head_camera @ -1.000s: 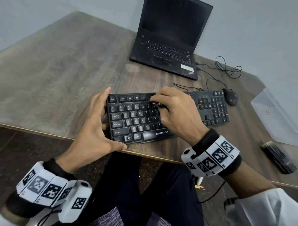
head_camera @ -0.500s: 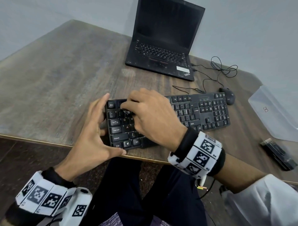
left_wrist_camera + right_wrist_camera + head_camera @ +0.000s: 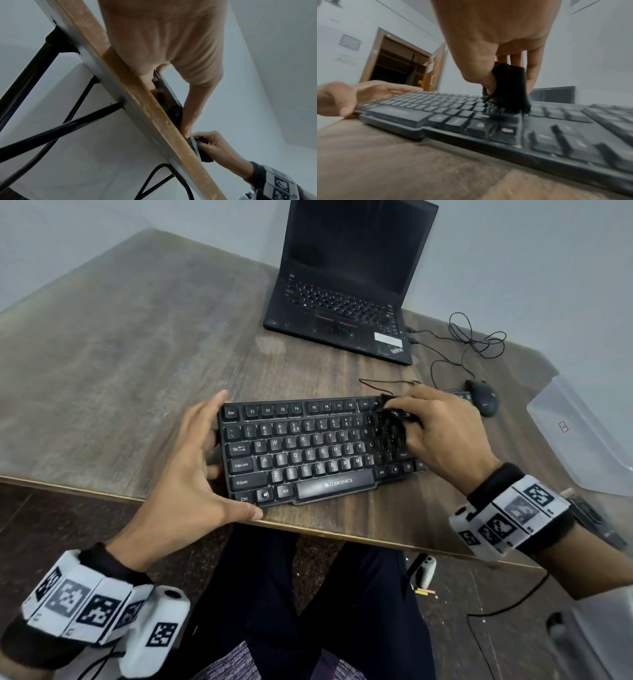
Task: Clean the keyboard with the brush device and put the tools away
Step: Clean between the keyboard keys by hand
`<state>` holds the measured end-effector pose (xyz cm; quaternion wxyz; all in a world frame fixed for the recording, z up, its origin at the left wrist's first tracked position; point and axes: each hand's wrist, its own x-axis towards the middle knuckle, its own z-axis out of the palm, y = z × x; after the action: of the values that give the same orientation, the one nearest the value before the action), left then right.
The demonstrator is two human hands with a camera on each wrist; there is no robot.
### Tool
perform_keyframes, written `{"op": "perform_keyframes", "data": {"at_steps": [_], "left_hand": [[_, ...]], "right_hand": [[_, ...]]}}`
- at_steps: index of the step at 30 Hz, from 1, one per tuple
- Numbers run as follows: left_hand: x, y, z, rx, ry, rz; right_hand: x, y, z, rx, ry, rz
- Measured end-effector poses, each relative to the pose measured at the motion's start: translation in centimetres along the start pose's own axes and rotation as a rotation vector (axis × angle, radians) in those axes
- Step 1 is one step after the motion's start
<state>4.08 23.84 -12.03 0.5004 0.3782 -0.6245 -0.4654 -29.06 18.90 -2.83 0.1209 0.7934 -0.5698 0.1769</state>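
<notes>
1. Head view first: I see the table [image 3: 144,344] carrying the keyboard [image 3: 308,453] along its near edge, close enough, I judge, for both hands to work it.
2. Farther off sit the laptop [image 3: 346,302] at the far side, the mouse [image 3: 481,398] at the right, and a clear plastic container [image 3: 582,440] at the far right (probably where the tools go, though I can't confirm it).
3. My left hand [image 3: 191,470] clasps the keyboard's left end, thumb on the near corner and fingers spread over the far edge, which I take as bracing against sliding.
4. My right hand [image 3: 442,436] has thumb and fingers curled round the brush [image 3: 510,86], a small black thing pressed bristles-down onto the keys right of centre.
5. So the brush lies directly under that hand, touching the keys.
</notes>
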Motion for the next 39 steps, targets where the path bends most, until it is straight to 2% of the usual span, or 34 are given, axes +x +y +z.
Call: {"op": "perform_keyframes", "data": {"at_steps": [5,8,14,19,23,29,33,36,39], "left_hand": [[0.2,0.2,-0.1,-0.005,0.003,-0.013],[0.2,0.2,-0.1,-0.003,0.008,-0.017],[0.0,0.2,-0.1,0.015,-0.002,-0.02],[-0.1,0.2,0.0,0.017,-0.004,-0.007],[0.0,0.2,0.0,-0.01,-0.013,0.0],[-0.2,0.8,0.2,-0.015,-0.008,-0.006],[-0.4,1.2,0.4,-0.099,-0.002,-0.028],[-0.6,1.2,0.5,-0.121,0.005,-0.038],[-0.6,1.3,0.6,-0.103,0.024,-0.041]], "right_hand": [[-0.1,3.0,-1.2,-0.01,0.003,0.195],[0.5,3.6,-1.3,0.087,0.058,0.324],[2.3,0.4,0.6,0.158,0.018,0.307],[3.3,-2.1,0.5,0.221,-0.013,0.199],[3.7,-6.8,1.1,0.275,-0.046,0.023],[5.3,-13.4,1.6,0.369,-0.073,-0.145],[6.2,-17.5,1.9,0.409,-0.097,-0.248],[6.2,-18.0,1.8,0.44,-0.109,-0.305],[5.9,-17.0,1.1,0.359,-0.148,-0.416]]}}
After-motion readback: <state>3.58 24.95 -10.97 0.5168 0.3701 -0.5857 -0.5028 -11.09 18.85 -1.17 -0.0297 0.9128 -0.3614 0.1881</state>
